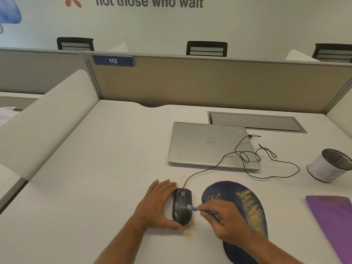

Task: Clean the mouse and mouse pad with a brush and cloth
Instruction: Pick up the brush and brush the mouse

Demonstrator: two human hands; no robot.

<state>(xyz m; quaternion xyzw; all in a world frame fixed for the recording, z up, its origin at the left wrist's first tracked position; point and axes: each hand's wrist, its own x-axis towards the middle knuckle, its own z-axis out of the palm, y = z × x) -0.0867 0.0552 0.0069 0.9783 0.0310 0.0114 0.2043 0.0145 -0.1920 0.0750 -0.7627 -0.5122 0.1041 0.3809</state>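
A black wired mouse [182, 206] with a pink pattern lies on the white desk, left of the dark blue mouse pad [245, 206]. My left hand [158, 204] lies against the mouse's left side, thumb curled round its near end. My right hand [224, 220] pinches a small blue brush [202, 210], held over the pad's left part. The brush's pale bristles touch the top of the mouse. A purple cloth [331, 220] lies flat at the right edge.
A shut silver laptop [207, 145] sits behind the mouse, with the mouse's cable [266, 164] looped over its right side. A mesh pen cup [329, 165] stands at the far right. A desk partition [209, 82] runs along the back.
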